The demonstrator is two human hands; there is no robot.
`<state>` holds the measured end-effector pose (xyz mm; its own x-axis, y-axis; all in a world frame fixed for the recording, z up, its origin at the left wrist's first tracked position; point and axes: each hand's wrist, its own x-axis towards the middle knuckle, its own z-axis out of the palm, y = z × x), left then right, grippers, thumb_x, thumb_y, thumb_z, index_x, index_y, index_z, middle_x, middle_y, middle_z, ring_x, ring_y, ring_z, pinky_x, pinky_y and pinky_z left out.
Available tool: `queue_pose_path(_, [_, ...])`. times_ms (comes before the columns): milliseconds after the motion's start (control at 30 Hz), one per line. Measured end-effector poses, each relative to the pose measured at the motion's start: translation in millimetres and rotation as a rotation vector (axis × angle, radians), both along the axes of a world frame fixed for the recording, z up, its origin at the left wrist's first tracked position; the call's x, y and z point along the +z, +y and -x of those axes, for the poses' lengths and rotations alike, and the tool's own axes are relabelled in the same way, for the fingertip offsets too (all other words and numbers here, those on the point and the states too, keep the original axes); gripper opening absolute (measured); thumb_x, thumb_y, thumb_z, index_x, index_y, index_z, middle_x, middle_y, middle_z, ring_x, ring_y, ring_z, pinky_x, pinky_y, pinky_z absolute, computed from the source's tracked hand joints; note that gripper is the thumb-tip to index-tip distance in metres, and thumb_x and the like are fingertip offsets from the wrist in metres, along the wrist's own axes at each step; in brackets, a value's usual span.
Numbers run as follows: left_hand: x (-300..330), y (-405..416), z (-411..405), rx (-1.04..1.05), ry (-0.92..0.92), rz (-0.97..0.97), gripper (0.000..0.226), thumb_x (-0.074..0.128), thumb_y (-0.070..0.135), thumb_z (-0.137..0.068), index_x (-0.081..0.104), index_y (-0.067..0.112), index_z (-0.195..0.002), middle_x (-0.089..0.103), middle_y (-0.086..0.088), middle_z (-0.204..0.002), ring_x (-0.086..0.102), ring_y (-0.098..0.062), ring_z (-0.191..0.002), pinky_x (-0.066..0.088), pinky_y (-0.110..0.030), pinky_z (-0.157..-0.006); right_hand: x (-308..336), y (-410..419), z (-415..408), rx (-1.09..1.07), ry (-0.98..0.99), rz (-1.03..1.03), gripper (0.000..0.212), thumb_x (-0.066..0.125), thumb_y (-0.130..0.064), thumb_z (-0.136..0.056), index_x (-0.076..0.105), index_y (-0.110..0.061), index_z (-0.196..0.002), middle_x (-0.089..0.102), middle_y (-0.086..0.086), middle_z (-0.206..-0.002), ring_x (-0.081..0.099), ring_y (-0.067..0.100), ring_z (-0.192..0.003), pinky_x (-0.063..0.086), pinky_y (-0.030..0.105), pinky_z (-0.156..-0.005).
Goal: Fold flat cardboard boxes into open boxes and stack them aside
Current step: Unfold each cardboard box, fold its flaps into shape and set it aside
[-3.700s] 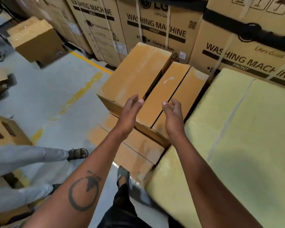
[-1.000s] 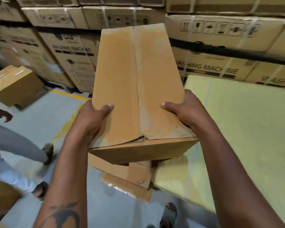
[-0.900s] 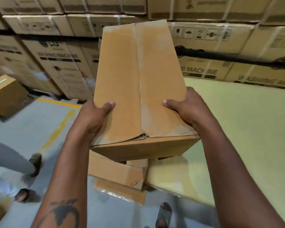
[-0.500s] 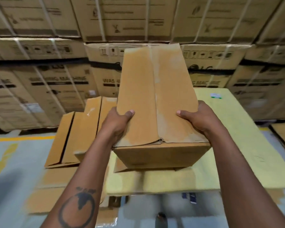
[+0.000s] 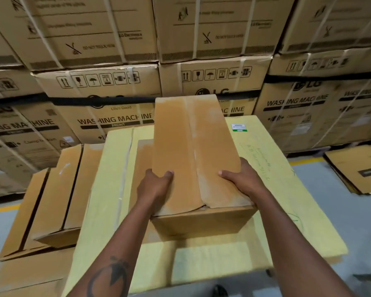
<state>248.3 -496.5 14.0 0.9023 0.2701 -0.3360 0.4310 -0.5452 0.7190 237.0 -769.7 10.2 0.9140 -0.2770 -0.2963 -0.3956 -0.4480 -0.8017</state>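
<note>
I hold a folded brown cardboard box (image 5: pixel 193 151) in front of me with its closed flaps facing up. My left hand (image 5: pixel 153 188) grips its left side with the thumb on the top flap. My right hand (image 5: pixel 243 180) grips its right side the same way. The box hangs low over a big yellow cardboard sheet (image 5: pixel 272 168). Part of another brown box (image 5: pixel 142 166) shows on the sheet just behind and left of it.
Several folded brown boxes (image 5: pixel 51 200) stand side by side on the left. A wall of strapped washing-machine cartons (image 5: pixel 120 86) fills the background. A flat brown carton (image 5: pixel 356 170) lies on the grey floor (image 5: pixel 351 228) at the right.
I lifted a box from the pile at the left and carried it to the right over the yellow sheet. In the last half second it has come lower and closer to the sheet.
</note>
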Motion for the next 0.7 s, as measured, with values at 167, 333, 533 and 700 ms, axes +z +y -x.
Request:
queue_pose_path(167, [-2.6,-29.0,-12.6,0.096,-0.023,-0.201,0.09,0.055,0.064,-0.093,0.026,0.009,-0.159,0.057,-0.021,-0.144,0.059,-0.043,-0.123,0.052,-0.047,-0.095,5.1,-11.6,-37.6,0.169,0.065,0.29,0.109,0.065,-0.073,-0.081,0.005,-0.037,-0.164,0.038,0.008,-0.161,0.048,0.036,-0.137,0.046,0.05,-0.107])
queue_pose_path(333, [-7.0,-57.4,-10.7,-0.205,-0.223,-0.747,0.075,0.039,0.053,-0.099,0.019,0.013,-0.159,0.022,-0.022,-0.166,0.04,-0.051,-0.137,0.039,-0.06,-0.108,6.9,17.0,-27.5,0.351,-0.139,0.825,0.078,0.034,-0.07,-0.093,0.029,-0.03,-0.16,-0.008,0.02,-0.17,0.027,0.045,-0.143,0.032,0.056,-0.111])
queue_pose_path(533, [-10.4,-69.3,-18.9,-0.321,-0.086,-0.773,0.096,0.017,0.082,-0.092,0.006,0.018,-0.164,-0.015,-0.021,-0.17,-0.016,-0.052,-0.153,-0.002,-0.068,-0.122,7.3,35.8,-24.8,0.391,0.045,0.865,0.131,0.007,-0.103,-0.067,0.001,-0.015,-0.165,-0.015,0.032,-0.166,-0.019,0.052,-0.152,-0.011,0.074,-0.114])
queue_pose_path(700, [-8.6,-64.5,-24.5,-0.284,-0.122,-0.714,0.101,0.027,0.084,-0.087,0.016,0.017,-0.162,-0.007,-0.021,-0.171,-0.012,-0.05,-0.155,0.007,-0.066,-0.123,17.6,52.6,-35.8,0.356,0.172,0.759,0.141,0.043,-0.097,-0.063,-0.006,-0.011,-0.163,-0.021,0.031,-0.164,-0.021,0.054,-0.15,-0.001,0.076,-0.115])
